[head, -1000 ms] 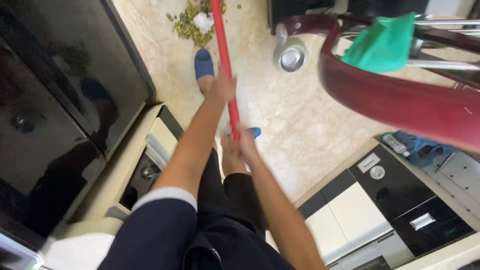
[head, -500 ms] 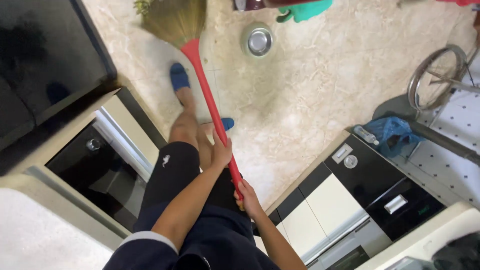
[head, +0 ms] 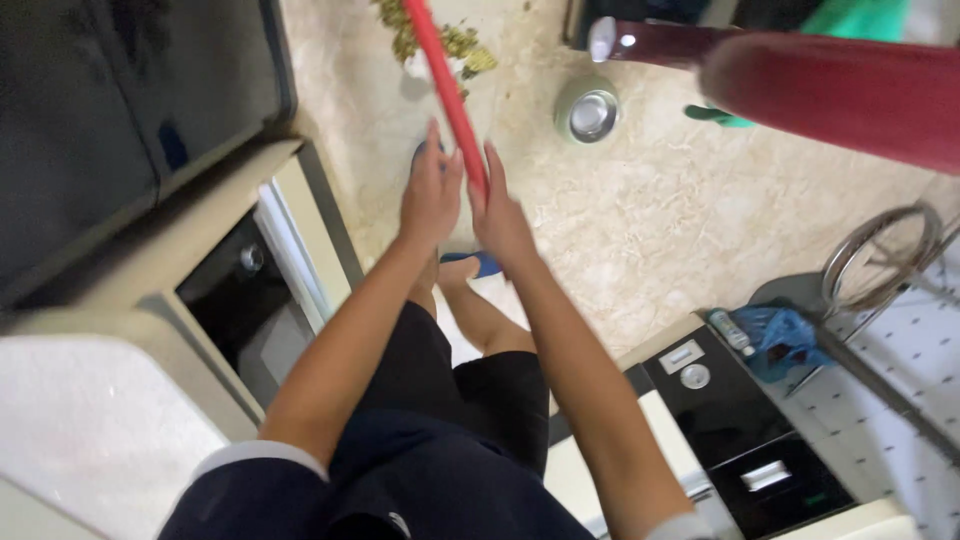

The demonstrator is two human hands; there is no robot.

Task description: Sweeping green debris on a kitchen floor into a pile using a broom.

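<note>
Fingers of the left hand [head: 430, 195] and right hand [head: 500, 215] press together around the red broom handle [head: 450, 90], which slants toward eleven o'clock over the marble floor [head: 650, 210]. Stiff, light, probably smooth; best gripped mid-shaft, hands staggered.

The floor [head: 700, 220] was pale beige marble-patterned tile, evenly lit. On the left stood a cream cabinet [head: 200, 290] with dark glass doors, a large black panel [head: 120, 120] above it. On the right sat a black-and-white cabinet [head: 740, 420] beside a white dotted surface [head: 900, 370]. A steel bowl [head: 587, 110] rested on the floor.
</note>
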